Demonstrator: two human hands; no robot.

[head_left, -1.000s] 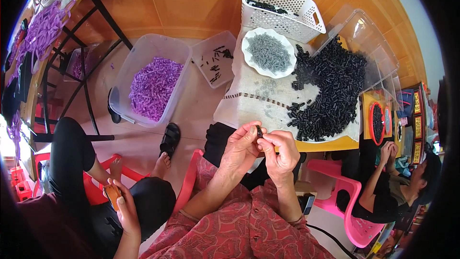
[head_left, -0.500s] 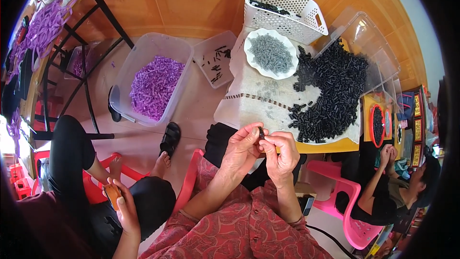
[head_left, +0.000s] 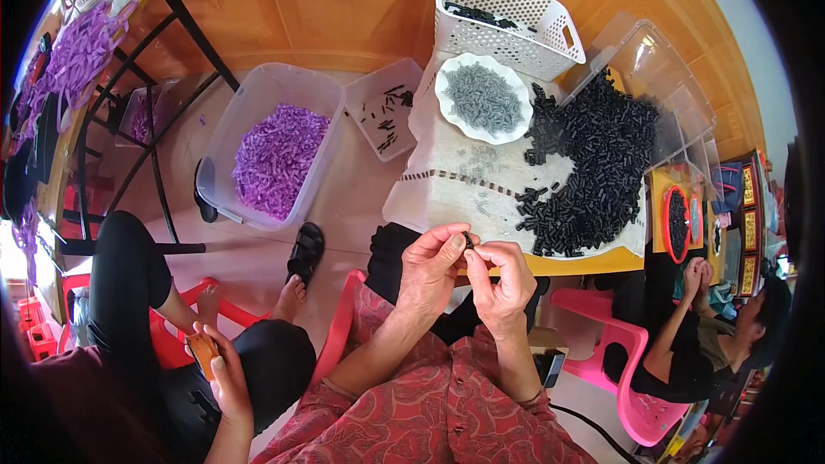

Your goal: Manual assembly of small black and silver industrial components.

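My left hand (head_left: 428,273) and my right hand (head_left: 502,282) meet at the near edge of the table. Between their fingertips is a small black plastic piece (head_left: 467,241), mostly covered by the fingers, and both hands are closed on it. Beyond my right hand, a large heap of short black plastic pieces (head_left: 601,167) spreads over the pale cloth (head_left: 430,202). Farther back on the same cloth, a white scalloped plate (head_left: 455,126) holds many small grey translucent pieces (head_left: 484,96).
A white perforated basket (head_left: 507,41) stands behind the plate; a clear bin (head_left: 679,90) lies beside the heap. Left, on the floor, are a tub (head_left: 326,142) of purple pieces and a shallow tray (head_left: 365,86). People sit on both sides, one hand (head_left: 228,378) holding an orange-brown object.
The black piece has been turned between my fingertips, and less of it shows now. My hands have otherwise stayed almost in place.
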